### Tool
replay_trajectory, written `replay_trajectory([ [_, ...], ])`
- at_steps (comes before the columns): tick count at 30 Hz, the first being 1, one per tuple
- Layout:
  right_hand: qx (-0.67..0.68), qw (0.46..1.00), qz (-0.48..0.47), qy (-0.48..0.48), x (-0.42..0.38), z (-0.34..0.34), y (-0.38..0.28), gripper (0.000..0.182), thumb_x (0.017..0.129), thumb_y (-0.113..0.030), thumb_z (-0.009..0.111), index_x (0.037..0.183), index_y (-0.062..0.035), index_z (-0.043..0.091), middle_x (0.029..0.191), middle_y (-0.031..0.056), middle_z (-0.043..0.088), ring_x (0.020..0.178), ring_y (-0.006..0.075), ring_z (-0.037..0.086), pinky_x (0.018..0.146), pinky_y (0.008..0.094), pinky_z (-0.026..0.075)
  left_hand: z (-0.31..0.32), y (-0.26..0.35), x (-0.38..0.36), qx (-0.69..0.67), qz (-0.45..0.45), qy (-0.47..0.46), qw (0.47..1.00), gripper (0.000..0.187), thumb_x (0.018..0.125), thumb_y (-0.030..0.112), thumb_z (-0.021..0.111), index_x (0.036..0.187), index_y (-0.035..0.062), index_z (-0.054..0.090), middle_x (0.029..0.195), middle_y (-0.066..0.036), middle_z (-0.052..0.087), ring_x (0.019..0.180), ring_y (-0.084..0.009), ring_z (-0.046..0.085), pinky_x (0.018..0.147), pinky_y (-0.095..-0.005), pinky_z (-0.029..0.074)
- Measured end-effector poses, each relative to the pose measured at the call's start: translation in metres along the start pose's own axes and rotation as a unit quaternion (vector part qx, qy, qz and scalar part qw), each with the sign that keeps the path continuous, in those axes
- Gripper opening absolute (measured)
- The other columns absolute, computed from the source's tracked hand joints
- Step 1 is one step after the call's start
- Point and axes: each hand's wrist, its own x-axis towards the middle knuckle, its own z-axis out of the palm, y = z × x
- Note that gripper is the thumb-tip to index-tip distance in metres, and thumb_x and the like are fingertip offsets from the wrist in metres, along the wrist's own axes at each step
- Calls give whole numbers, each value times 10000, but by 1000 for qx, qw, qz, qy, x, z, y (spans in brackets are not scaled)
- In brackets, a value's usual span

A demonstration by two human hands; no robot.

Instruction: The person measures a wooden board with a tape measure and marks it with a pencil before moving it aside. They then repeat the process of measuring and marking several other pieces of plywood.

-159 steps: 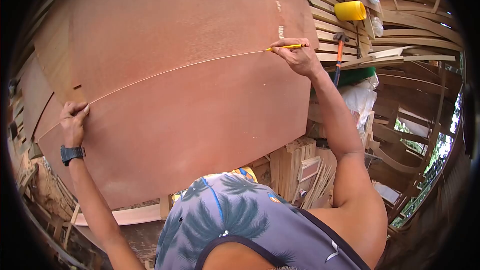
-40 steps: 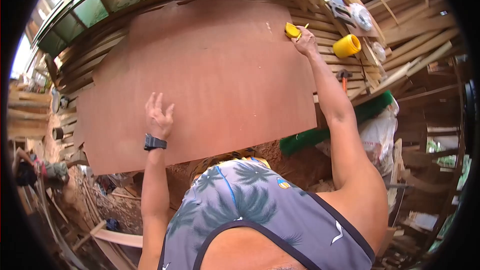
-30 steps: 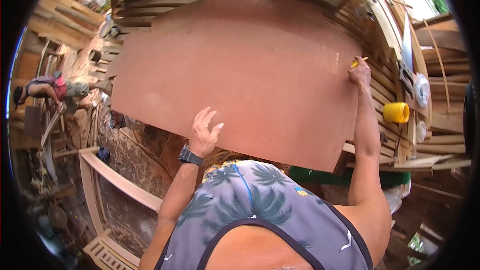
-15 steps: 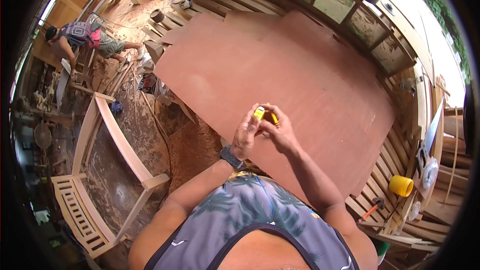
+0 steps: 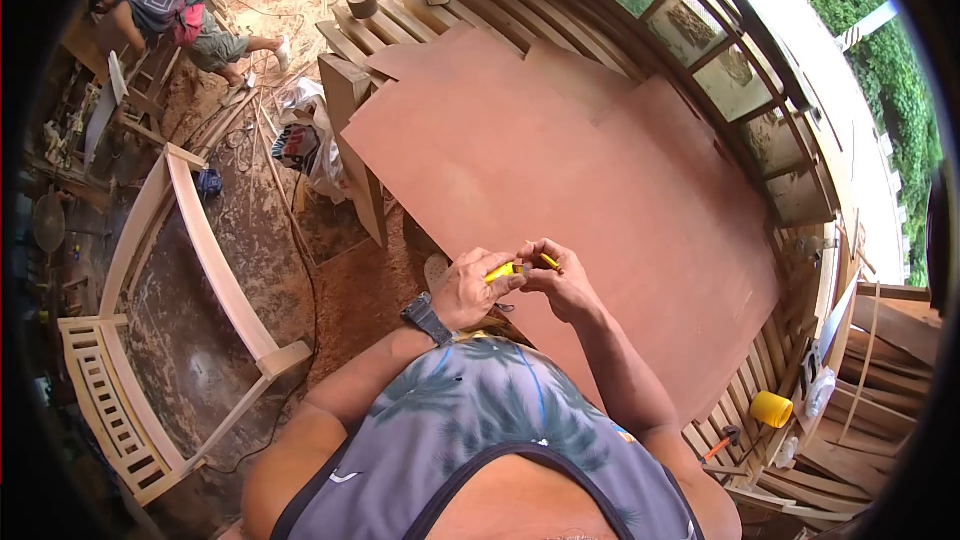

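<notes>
My left hand point(image 5: 468, 288) is closed around a small yellow tape measure point(image 5: 499, 272), held in front of my chest near the board's front edge. My right hand point(image 5: 562, 285) is closed too, its fingertips meeting the tape measure's right end. A short yellow pencil point(image 5: 549, 261) sticks out between the right fingers. Beyond both hands lies a large reddish-brown board point(image 5: 560, 170) with an uneven outline. Exactly what the right fingertips pinch at the tape measure is hidden.
Stacked planks point(image 5: 410, 25) lie under the board. A pale wooden frame point(image 5: 225, 260) stands at left. Another person point(image 5: 165, 25) bends over work at far left. At right are a yellow container point(image 5: 771, 409) and an orange-handled hammer point(image 5: 722, 443). A glazed wooden frame point(image 5: 700, 35) borders the far side.
Both hands have lowered towards my body. The tape measure has turned from nearly upright to pointing right, towards my right fingers. The view has shifted, showing more greenery at right.
</notes>
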Motion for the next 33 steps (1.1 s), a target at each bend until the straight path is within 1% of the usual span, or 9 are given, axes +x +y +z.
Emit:
replay_trajectory([
  [3, 77, 997, -8, -13, 33, 6, -21, 188, 765, 39, 652, 913, -61, 593, 859, 12, 590, 701, 115, 599, 618, 266, 534, -40, -31, 4, 73, -16, 1, 997, 425, 909, 410, 630, 1035, 6, 673, 954, -203, 662, 904, -367, 637, 809, -406, 504],
  [6, 156, 983, -91, 24, 77, -13, -67, 196, 766, 83, 543, 937, -10, 567, 789, 113, 594, 622, 198, 604, 560, 286, 505, -96, -72, 5, 75, -125, 2, 989, 296, 897, 303, 622, 912, 12, 675, 881, -197, 672, 883, -349, 653, 788, -413, 507],
  [9, 253, 954, -141, 71, 120, -50, -125, 239, 761, 79, 511, 969, -33, 550, 787, 97, 580, 597, 210, 549, 568, 335, 447, -148, -130, -8, 82, -161, 42, 983, 274, 895, 273, 608, 992, 30, 690, 946, -188, 693, 891, -349, 667, 793, -413, 517],
  [10, 275, 944, -157, 92, 130, -56, -144, 246, 792, 57, 506, 1015, -43, 537, 788, 98, 584, 630, 216, 581, 595, 329, 474, -161, -159, -16, 90, -141, 68, 984, 267, 888, 273, 614, 1006, 50, 702, 975, -181, 699, 897, -356, 668, 789, -419, 523],
  [12, 306, 931, -176, 91, 176, -105, -149, 241, 875, -13, 521, 1114, -37, 539, 904, 131, 641, 818, 260, 663, 758, 380, 556, -196, -185, -27, 104, -242, 27, 964, 290, 896, 290, 617, 1041, 59, 716, 953, -169, 712, 867, -351, 675, 780, -406, 523],
  [14, 216, 934, -172, 225, 203, -89, -151, 300, 891, -35, 558, 1190, -28, 535, 1001, 141, 662, 894, 267, 669, 798, 381, 559, -220, -191, -28, 85, -291, 32, 952, 286, 902, 303, 618, 1005, 61, 729, 912, -167, 715, 854, -344, 680, 764, -404, 521],
  [16, 137, 948, -151, 246, 214, -59, -137, 326, 894, -62, 606, 1212, -26, 546, 1048, 126, 663, 929, 246, 667, 801, 362, 556, -234, -192, -25, 99, -306, 57, 945, 281, 900, 320, 622, 966, 73, 739, 883, -170, 711, 845, -350, 677, 751, -417, 518],
  [22, 49, 980, -85, 173, 222, 21, -91, 357, 884, -145, 683, 1201, -31, 567, 1108, 104, 634, 976, 205, 640, 796, 349, 551, -262, -177, 6, 226, -386, 164, 880, 268, 880, 342, 620, 940, 116, 751, 891, -191, 697, 878, -402, 659, 762, -464, 520],
  [33, -7, 991, -95, 96, 233, 45, -116, 362, 915, -261, 676, 1175, -24, 591, 1065, 120, 669, 917, 193, 648, 767, 330, 530, -283, -196, 14, 282, -297, 169, 897, 240, 843, 258, 620, 873, 52, 741, 840, -209, 682, 813, -407, 654, 731, -472, 518],
])
